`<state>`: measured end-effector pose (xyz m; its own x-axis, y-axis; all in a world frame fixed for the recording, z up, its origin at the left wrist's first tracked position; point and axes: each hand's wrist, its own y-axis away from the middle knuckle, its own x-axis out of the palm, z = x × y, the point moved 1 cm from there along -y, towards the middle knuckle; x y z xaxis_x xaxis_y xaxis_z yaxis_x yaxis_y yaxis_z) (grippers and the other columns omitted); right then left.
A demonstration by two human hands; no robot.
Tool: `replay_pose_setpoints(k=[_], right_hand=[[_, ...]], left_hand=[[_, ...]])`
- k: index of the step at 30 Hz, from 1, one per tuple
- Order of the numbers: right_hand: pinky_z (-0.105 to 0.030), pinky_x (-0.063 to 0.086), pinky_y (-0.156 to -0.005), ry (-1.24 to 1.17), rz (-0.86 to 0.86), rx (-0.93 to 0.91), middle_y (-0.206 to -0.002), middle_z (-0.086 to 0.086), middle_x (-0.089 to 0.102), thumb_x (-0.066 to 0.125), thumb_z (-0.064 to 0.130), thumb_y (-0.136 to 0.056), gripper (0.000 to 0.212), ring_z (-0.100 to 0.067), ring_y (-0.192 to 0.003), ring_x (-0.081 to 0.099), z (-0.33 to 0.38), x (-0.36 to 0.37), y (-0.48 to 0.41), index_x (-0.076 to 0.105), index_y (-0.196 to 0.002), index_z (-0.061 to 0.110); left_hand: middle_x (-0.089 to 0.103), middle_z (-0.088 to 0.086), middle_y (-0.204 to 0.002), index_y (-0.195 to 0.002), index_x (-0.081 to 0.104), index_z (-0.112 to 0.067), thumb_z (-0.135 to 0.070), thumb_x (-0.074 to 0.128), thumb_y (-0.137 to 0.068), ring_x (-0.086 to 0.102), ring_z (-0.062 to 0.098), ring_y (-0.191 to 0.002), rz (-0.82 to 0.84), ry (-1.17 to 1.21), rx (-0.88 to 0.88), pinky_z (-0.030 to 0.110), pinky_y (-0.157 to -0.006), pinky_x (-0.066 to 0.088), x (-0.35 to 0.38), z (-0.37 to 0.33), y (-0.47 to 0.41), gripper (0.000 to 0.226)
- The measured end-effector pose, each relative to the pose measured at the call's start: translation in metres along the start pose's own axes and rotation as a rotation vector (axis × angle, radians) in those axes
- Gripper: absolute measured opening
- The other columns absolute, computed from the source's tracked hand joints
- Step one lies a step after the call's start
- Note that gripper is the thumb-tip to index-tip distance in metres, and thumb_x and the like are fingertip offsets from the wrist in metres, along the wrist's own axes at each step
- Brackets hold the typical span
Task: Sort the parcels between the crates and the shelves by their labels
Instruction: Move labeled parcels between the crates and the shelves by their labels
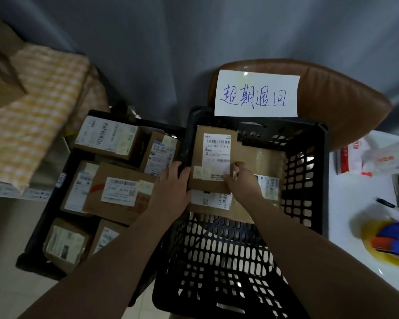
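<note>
I hold a small cardboard parcel (213,155) with a white barcode label over the left rear of a black slotted crate (306,180). My left hand (172,189) grips its lower left edge. My right hand (241,178) pinches its lower right corner. Under it in the crate lie two other labelled parcels (211,201). A second black crate (39,229) to the left holds several labelled cardboard parcels (118,192). A white paper sign (256,93) with blue handwriting stands behind the right crate.
A brown leather chair back (332,97) carries the sign. At the right, a white table (355,215) bears a pen, a tape roll (389,242) and plastic bags. A checked yellow cloth (32,107) covers a surface at the left. A grey curtain hangs behind.
</note>
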<state>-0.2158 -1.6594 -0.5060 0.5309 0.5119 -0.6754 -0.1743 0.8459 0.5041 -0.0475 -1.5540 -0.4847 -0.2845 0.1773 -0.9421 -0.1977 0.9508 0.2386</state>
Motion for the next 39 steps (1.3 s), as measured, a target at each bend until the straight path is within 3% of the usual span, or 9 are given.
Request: replay_pose_setpoints(k=[5,12,15,26,30,35,39], right_hand=[[-0.045,0.050,-0.089,0.239,-0.047,-0.080,-0.132,-0.014,0.047,0.051,0.027,-0.095,0.054,-0.031,-0.117,0.049,0.018,-0.015,0.028,0.028,-0.142,0.015],[-0.040,0.041,-0.099,0.553,-0.060,-0.411,-0.141,-0.008,0.043,0.047,0.030,-0.096,0.052,-0.028,-0.124,0.044,0.039,-0.048,0.100,0.032,-0.144,0.018],[-0.039,0.042,-0.096,0.608,-0.094,-0.571,-0.141,-0.008,0.043,0.047,0.030,-0.096,0.051,-0.029,-0.123,0.045,0.048,-0.067,0.141,0.034,-0.143,0.017],[-0.039,0.044,-0.095,0.411,-0.151,-1.070,-0.129,-0.005,0.052,0.049,0.028,-0.096,0.037,-0.025,-0.117,0.047,0.128,-0.088,0.291,0.053,-0.131,0.015],[-0.037,0.048,-0.088,0.313,-0.143,-1.204,-0.127,-0.003,0.055,0.051,0.025,-0.095,0.034,-0.022,-0.111,0.052,0.170,-0.060,0.339,0.057,-0.127,0.015],[-0.032,0.044,-0.081,0.176,-0.064,-1.402,-0.121,-0.003,0.058,0.055,0.020,-0.093,0.028,-0.021,-0.108,0.053,0.236,-0.002,0.409,0.060,-0.119,0.015],[-0.022,0.038,-0.086,0.115,0.021,-1.535,-0.120,0.000,0.058,0.054,0.023,-0.094,0.027,-0.017,-0.110,0.053,0.293,0.062,0.472,0.060,-0.119,0.019]], left_hand=[[0.038,0.007,-0.139,-0.142,0.033,-0.019,-0.037,0.052,-0.093,0.036,0.026,-0.126,-0.001,-0.035,-0.019,0.038,-0.101,0.036,-0.027,-0.001,0.020,0.055],[0.049,0.005,-0.126,-0.129,0.047,-0.018,-0.032,0.048,-0.095,0.045,0.023,-0.113,-0.123,-0.082,-0.024,0.035,-0.091,0.042,-0.084,-0.024,0.084,0.037],[0.053,0.005,-0.117,-0.120,0.052,-0.018,-0.031,0.043,-0.097,0.050,0.022,-0.105,-0.194,-0.143,-0.041,0.034,-0.084,0.043,-0.113,-0.033,0.121,0.028],[0.053,0.004,-0.127,-0.131,0.049,-0.017,-0.034,0.045,-0.097,0.050,0.024,-0.115,-0.493,-0.232,-0.203,0.034,-0.093,0.041,-0.190,-0.033,0.287,0.039],[0.058,0.010,-0.118,-0.126,0.055,-0.013,-0.030,0.047,-0.095,0.053,0.029,-0.104,-0.583,-0.239,-0.293,0.038,-0.084,0.045,-0.221,-0.010,0.345,0.036],[0.058,0.007,-0.121,-0.129,0.054,-0.016,-0.032,0.050,-0.094,0.053,0.028,-0.108,-0.686,-0.255,-0.427,0.040,-0.087,0.045,-0.259,0.044,0.427,0.038],[0.059,0.005,-0.121,-0.127,0.057,-0.018,-0.031,0.053,-0.093,0.054,0.028,-0.107,-0.758,-0.256,-0.523,0.037,-0.086,0.043,-0.284,0.105,0.501,0.037]])
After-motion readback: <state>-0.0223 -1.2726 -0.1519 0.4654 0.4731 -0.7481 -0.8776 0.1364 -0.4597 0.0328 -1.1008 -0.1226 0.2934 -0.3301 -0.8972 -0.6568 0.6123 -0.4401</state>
